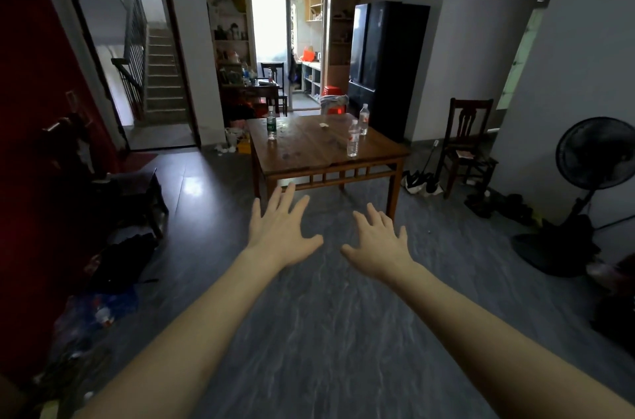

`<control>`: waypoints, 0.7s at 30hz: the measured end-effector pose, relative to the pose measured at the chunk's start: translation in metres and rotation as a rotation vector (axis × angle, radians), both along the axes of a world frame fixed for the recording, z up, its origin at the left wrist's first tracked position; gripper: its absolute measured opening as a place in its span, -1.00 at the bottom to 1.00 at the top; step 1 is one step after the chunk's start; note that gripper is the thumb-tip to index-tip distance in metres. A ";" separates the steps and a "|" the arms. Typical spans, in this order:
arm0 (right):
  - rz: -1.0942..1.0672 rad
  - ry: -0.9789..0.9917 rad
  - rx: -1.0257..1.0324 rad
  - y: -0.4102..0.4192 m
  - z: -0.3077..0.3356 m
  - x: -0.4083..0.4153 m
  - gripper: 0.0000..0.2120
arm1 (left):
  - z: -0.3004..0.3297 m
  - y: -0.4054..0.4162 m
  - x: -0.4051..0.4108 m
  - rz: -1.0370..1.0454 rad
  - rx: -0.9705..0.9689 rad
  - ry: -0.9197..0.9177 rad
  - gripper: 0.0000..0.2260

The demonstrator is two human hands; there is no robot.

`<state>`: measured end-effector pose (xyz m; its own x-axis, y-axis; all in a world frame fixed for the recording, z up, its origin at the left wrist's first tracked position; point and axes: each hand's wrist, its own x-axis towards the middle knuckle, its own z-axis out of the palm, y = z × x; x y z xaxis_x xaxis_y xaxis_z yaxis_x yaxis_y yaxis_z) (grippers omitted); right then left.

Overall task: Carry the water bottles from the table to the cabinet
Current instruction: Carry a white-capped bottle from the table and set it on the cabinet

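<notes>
Both hands are extended forward over the grey floor (309, 315), palms down, fingers spread, holding nothing. The left hand (280, 228) is raised slightly higher in view than the right hand (379, 241); the two are near each other but apart.

The water bottles stand upright on the wooden table (309, 150), well ahead of the hands and out of contact with them. Three are visible:
- A bottle with a green label (271, 123) near the table's far left edge.
- A bottle with a red-and-white label (353, 138) toward the right side, closest to the near edge.
- A second red-labelled bottle (364, 119) just behind it, near the far right corner.

A small white object (323, 124) lies on the table between the left bottle and the right pair; its nature cannot be determined.

Open floor lies between the hands and the table. Surroundings:
- Right of the table: a wooden chair (467, 147) against the wall, shoes (421, 183) on the floor beside it, and a black standing fan (594, 157) further right.
- Behind the table: a black refrigerator (388, 61) and a red stool (331, 102).
- Left: a red door (31, 75), dark bags (127, 246) on the floor, and an open doorway showing a staircase (161, 75).
</notes>
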<state>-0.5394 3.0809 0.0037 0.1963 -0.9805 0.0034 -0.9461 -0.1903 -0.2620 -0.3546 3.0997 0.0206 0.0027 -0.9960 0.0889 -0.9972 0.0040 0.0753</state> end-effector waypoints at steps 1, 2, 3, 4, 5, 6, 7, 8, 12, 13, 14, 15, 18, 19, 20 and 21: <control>-0.014 -0.006 0.000 -0.014 -0.001 0.000 -0.25 | -0.002 -0.013 0.000 -0.009 0.008 -0.009 -0.21; -0.024 -0.012 -0.002 -0.027 -0.001 0.000 -0.25 | -0.004 -0.026 0.001 -0.014 0.013 -0.013 -0.21; -0.030 -0.017 -0.003 -0.040 -0.002 0.001 -0.25 | -0.005 -0.040 0.002 -0.018 0.017 -0.011 -0.21; -0.034 -0.017 -0.001 -0.053 -0.003 0.000 -0.25 | -0.007 -0.053 0.003 -0.021 0.021 -0.007 -0.21; -0.038 -0.014 0.001 -0.066 -0.005 0.000 -0.25 | -0.010 -0.067 0.003 -0.024 0.026 -0.002 -0.21; -0.044 -0.011 0.005 -0.080 -0.008 -0.001 -0.25 | -0.012 -0.081 0.002 -0.028 0.031 0.002 -0.21; -0.052 -0.009 0.008 -0.094 -0.011 -0.003 -0.25 | -0.014 -0.095 0.001 -0.033 0.036 0.002 -0.21; -0.059 -0.011 0.011 -0.109 -0.014 -0.005 -0.25 | -0.017 -0.110 -0.001 -0.040 0.041 0.001 -0.21; -0.076 -0.007 0.024 -0.176 -0.023 -0.018 -0.25 | -0.025 -0.181 -0.010 -0.044 0.064 -0.003 -0.21; -0.080 -0.002 0.023 -0.196 -0.022 -0.022 -0.26 | -0.024 -0.201 -0.013 -0.045 0.070 -0.004 -0.21; -0.086 -0.001 0.018 -0.217 -0.019 -0.026 -0.26 | -0.023 -0.221 -0.018 -0.048 0.075 -0.002 -0.21; -0.092 -0.004 0.006 -0.239 -0.014 -0.030 -0.27 | -0.020 -0.242 -0.022 -0.049 0.071 0.003 -0.21; -0.094 -0.010 -0.031 -0.301 0.000 -0.043 -0.28 | -0.012 -0.304 -0.035 -0.061 0.045 0.003 -0.22; -0.087 -0.005 -0.038 -0.320 0.002 -0.048 -0.28 | -0.010 -0.324 -0.038 -0.064 0.041 0.002 -0.22; -0.083 -0.001 -0.042 -0.338 0.004 -0.052 -0.29 | -0.010 -0.343 -0.042 -0.061 0.039 0.001 -0.22; -0.082 0.001 -0.044 -0.355 0.004 -0.057 -0.29 | -0.011 -0.359 -0.045 -0.055 0.039 0.003 -0.21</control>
